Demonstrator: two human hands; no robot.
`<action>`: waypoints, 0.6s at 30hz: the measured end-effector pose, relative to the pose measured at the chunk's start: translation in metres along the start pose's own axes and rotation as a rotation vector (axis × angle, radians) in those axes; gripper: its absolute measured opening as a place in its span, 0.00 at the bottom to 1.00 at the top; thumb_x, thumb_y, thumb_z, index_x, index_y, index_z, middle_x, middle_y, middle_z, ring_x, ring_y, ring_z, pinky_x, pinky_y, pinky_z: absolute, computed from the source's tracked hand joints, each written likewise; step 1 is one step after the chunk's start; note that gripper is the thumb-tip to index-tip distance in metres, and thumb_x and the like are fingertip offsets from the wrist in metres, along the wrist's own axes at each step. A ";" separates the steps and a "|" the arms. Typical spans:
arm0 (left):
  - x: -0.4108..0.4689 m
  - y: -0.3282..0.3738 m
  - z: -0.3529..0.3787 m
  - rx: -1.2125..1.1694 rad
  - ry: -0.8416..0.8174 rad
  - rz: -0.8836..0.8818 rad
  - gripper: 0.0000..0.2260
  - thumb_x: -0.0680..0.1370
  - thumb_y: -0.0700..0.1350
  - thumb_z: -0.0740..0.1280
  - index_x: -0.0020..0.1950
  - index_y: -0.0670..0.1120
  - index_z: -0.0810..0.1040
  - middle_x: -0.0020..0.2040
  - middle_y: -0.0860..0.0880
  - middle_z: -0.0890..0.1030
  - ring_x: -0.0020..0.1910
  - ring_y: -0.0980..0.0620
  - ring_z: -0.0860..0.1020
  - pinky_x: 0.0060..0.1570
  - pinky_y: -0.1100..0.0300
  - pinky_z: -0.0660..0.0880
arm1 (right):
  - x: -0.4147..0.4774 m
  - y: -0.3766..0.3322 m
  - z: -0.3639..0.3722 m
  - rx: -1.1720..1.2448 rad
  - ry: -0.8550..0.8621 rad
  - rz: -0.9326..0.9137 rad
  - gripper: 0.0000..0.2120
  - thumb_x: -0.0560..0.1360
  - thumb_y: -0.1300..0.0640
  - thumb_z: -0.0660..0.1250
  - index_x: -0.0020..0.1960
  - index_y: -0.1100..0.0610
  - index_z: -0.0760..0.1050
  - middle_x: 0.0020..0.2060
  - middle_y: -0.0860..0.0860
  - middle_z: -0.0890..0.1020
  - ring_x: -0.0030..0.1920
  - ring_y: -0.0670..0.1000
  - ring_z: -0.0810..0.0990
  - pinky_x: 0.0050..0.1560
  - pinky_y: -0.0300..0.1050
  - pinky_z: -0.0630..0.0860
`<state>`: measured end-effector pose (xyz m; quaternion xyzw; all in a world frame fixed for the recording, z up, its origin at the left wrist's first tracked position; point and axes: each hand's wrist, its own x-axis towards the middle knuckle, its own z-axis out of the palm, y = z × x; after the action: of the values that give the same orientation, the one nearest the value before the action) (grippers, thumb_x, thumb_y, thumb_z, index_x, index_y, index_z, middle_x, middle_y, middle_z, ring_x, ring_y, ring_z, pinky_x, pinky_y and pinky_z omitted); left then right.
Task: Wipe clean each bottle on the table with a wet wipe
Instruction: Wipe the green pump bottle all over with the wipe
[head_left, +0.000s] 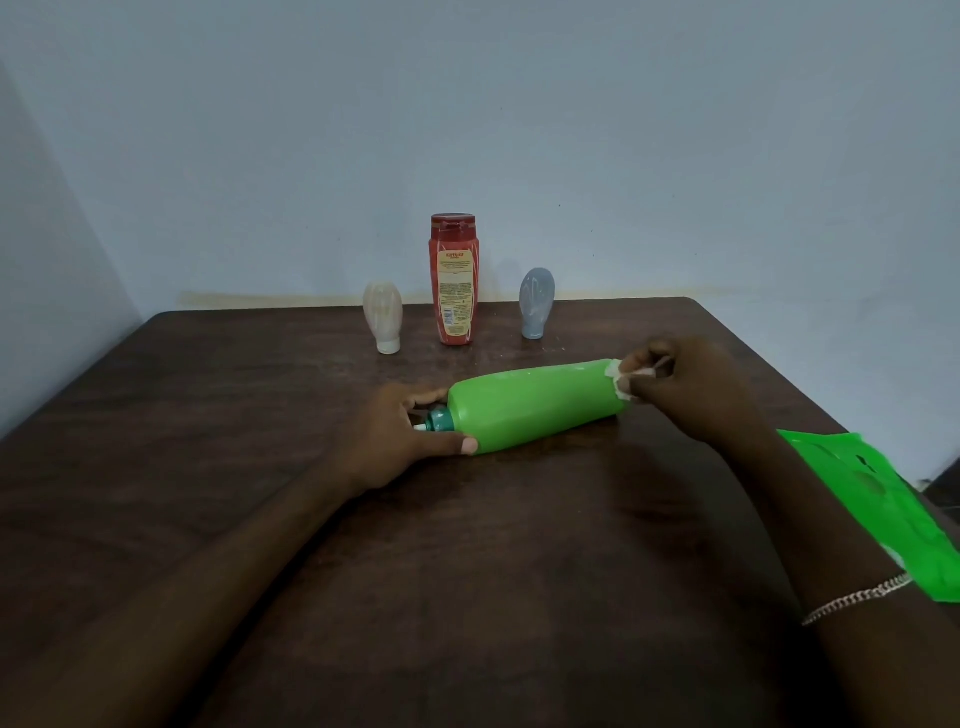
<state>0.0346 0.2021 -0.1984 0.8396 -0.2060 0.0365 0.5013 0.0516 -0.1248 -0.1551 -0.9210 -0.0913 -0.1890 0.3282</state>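
A green bottle (530, 405) lies on its side in the middle of the dark wooden table (467, 545), its dark green neck pointing left. My left hand (400, 436) grips the bottle at the neck end. At the bottle's base on the right, my right hand (680, 384) pinches a crumpled white wet wipe (623, 379) against it. Farther back stand a red bottle (453, 280), a cream bottle (383, 317) on its cap to its left, and a grey bottle (537, 304) on its cap to its right.
A green wet wipe packet (883, 499) lies at the table's right edge beside my right forearm. A pale blue wall (467, 130) rises just behind the table's far edge.
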 end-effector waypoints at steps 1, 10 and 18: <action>0.000 0.000 0.000 -0.001 0.004 0.006 0.25 0.69 0.42 0.81 0.63 0.57 0.80 0.54 0.66 0.84 0.55 0.63 0.83 0.53 0.72 0.76 | 0.000 -0.003 0.003 -0.004 -0.008 -0.020 0.05 0.67 0.59 0.75 0.41 0.50 0.83 0.34 0.42 0.82 0.36 0.41 0.78 0.37 0.39 0.71; -0.002 0.002 0.003 0.099 0.058 0.065 0.30 0.67 0.48 0.82 0.68 0.50 0.80 0.60 0.57 0.84 0.57 0.60 0.82 0.60 0.54 0.80 | 0.002 -0.008 0.012 -0.224 0.044 -0.020 0.11 0.71 0.67 0.65 0.47 0.60 0.85 0.37 0.57 0.76 0.41 0.56 0.76 0.37 0.45 0.68; -0.004 -0.001 0.002 0.168 0.100 0.097 0.32 0.66 0.55 0.82 0.68 0.50 0.80 0.60 0.56 0.84 0.57 0.60 0.82 0.59 0.50 0.80 | -0.005 -0.038 0.033 -0.202 0.007 -0.184 0.10 0.73 0.63 0.69 0.52 0.56 0.85 0.41 0.55 0.73 0.37 0.54 0.73 0.37 0.44 0.69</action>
<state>0.0312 0.2016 -0.2014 0.8648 -0.2174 0.1200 0.4365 0.0458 -0.0750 -0.1586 -0.9365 -0.1547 -0.2295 0.2153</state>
